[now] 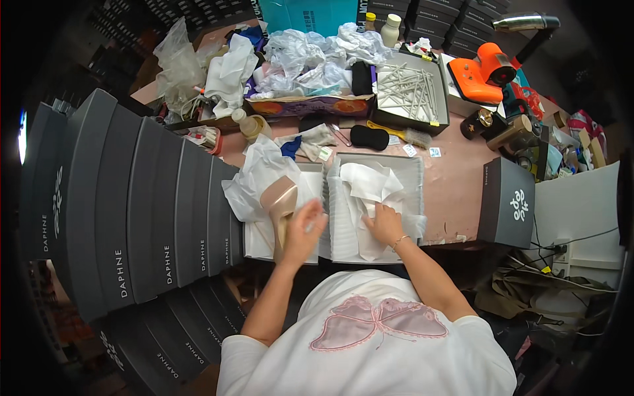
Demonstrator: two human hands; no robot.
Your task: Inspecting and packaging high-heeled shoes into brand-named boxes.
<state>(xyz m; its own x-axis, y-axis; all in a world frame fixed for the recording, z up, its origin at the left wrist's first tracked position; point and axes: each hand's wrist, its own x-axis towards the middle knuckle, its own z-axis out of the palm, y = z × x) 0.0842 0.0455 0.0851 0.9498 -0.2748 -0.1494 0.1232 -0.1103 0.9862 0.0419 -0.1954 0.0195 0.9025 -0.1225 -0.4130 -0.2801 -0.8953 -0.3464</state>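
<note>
Seen from above, the left hand (302,231) lies with fingers spread on a beige high-heeled shoe (280,201) over crumpled white tissue; the right hand (385,224) presses flat into white wrapping paper (370,181) inside the open grey shoebox (413,173), packing seemingly half done

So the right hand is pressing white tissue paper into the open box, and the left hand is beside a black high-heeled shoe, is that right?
Not quite: the shoe is beige, not black. The head view shows it lying heel-up by the left hand. The rest holds: the right hand rests on the white tissue paper in the open box.
</note>
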